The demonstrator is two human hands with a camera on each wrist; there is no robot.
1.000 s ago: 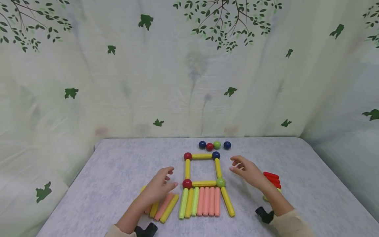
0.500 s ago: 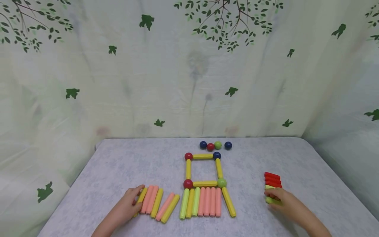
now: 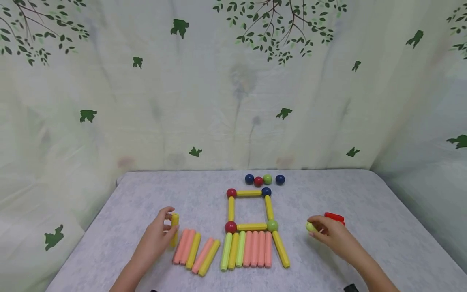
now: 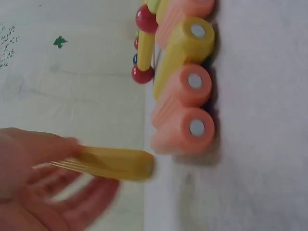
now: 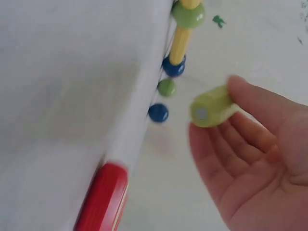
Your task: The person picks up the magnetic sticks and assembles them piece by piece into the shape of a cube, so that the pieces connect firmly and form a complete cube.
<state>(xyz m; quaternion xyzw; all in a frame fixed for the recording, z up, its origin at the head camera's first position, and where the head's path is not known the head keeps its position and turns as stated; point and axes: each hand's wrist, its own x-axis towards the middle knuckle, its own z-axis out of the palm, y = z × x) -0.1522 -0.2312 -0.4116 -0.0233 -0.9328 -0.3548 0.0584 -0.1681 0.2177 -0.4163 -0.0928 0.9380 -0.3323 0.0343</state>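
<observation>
From where I stand, a pale grey, faintly mottled tabletop (image 3: 383,227) with rounded far corners forms the base surface. A wrinkled, off-white sheet backdrop (image 3: 164,89) hangs behind the far edge and continues along the right side. Backdrop print: brown-stemmed, green-leaved branches (image 3: 292,24) at the top; scattered dark green leaf-like figures (image 3: 180,27); one blurred grey flower-like motif (image 3: 240,83) near centre; one faint reddish patch (image 3: 125,162), low left.

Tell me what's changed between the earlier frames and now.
The left hand has taken hold of a yellow stick and lifted it off the table. The right hand has picked up a lime stick and carried it leftward, toward the middle. Unchanged: the yellow-sided square, the row of sticks in front, and the loose balls behind.
</observation>
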